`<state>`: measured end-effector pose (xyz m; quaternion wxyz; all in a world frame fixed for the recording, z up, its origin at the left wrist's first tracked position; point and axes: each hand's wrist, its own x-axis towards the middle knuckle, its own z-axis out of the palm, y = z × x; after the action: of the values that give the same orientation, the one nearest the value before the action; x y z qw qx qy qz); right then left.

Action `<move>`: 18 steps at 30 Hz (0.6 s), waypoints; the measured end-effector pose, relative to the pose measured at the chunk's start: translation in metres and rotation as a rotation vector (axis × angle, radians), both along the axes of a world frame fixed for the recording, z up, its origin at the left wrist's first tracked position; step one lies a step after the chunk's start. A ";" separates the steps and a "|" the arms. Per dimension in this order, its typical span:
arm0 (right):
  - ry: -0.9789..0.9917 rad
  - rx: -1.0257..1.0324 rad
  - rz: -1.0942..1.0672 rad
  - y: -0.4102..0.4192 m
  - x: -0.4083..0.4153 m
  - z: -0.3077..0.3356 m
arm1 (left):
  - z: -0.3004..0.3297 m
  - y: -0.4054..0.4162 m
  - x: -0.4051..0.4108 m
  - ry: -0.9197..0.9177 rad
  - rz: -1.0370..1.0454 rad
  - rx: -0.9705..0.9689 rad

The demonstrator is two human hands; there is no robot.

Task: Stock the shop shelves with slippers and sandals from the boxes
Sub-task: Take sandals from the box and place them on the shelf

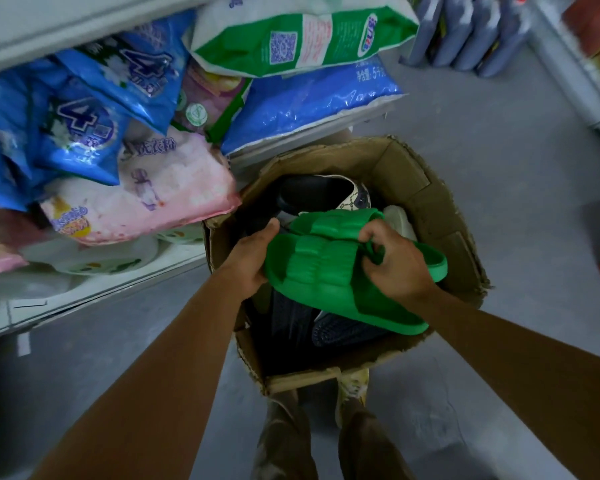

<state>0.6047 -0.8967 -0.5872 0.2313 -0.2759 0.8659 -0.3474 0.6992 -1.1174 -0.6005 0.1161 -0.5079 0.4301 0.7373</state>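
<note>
Two bright green moulded foam slippers (pixel 329 271) showing, one torn brown cardboard box (pixel 440 216) standing, one dark patterned slipper (pixel 326 195) lying inside, two bare hands (pixel 250 261) appearing, four blue detergent bags (pixel 84 126) sitting shelved

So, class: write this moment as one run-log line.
stage: unpacking | left hand: grips green slippers | right hand: pinches their strap | place: above cardboard box | shelving: not yet

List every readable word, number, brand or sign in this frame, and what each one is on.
"4": large numeral on the blue bag on the shelf.
"4": same numeral on the second blue bag above it.
"5": in the Chinese line on the blue sack, rest blurred.
Green-and-white sack: oval logo, QR code and small print all too blurred to read.
Pink bag: Chinese characters, too blurred to quote.
Green slippers, cardboard box: no text visible.
</note>
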 end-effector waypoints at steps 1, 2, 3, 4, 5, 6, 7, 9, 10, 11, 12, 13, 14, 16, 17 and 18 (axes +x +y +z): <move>-0.018 -0.013 -0.006 -0.001 -0.002 0.009 | 0.007 0.000 0.001 0.008 0.003 0.001; -0.036 -0.027 -0.010 -0.001 -0.003 0.019 | 0.014 -0.001 0.001 0.016 0.018 0.002; -0.049 -0.040 -0.009 -0.002 -0.005 0.030 | 0.023 -0.001 0.001 0.021 0.037 -0.001; -0.059 -0.050 -0.004 -0.002 -0.007 0.039 | 0.031 -0.002 0.002 0.029 0.050 0.001; -0.069 -0.060 0.002 -0.002 -0.009 0.049 | 0.041 -0.002 0.002 0.038 0.058 0.000; -0.081 -0.068 0.009 -0.002 -0.010 0.059 | 0.051 -0.003 0.003 0.049 0.062 -0.009; -0.099 -0.080 0.010 -0.002 -0.012 0.068 | 0.061 -0.003 0.005 0.055 0.061 -0.024; -0.118 -0.124 0.033 -0.002 -0.015 0.091 | 0.082 -0.001 0.010 0.095 0.072 -0.037; -0.108 -0.144 0.062 -0.003 -0.017 0.103 | 0.090 0.001 0.012 0.130 0.084 -0.048; -0.092 -0.156 0.094 -0.004 -0.019 0.114 | 0.102 0.005 0.014 0.164 0.090 -0.078; -0.072 -0.170 0.125 -0.005 -0.020 0.128 | 0.118 0.010 0.016 0.191 0.091 -0.124; -0.045 -0.181 0.150 -0.006 -0.021 0.141 | 0.134 0.016 0.019 0.208 0.099 -0.170; 0.000 -0.186 0.178 -0.007 -0.022 0.154 | 0.151 0.021 0.022 0.219 0.113 -0.195; 0.121 -0.164 0.224 -0.009 -0.027 0.177 | 0.179 0.026 0.030 0.234 0.131 -0.218; 0.168 -0.153 0.244 -0.010 -0.029 0.189 | 0.193 0.028 0.035 0.244 0.131 -0.227; 0.196 -0.142 0.259 -0.010 -0.033 0.201 | 0.207 0.030 0.041 0.258 0.129 -0.233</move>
<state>0.5720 -0.9068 -0.3864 0.1684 -0.4336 0.8146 -0.3464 0.7399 -1.0876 -0.3935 -0.0474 -0.4457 0.4905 0.7474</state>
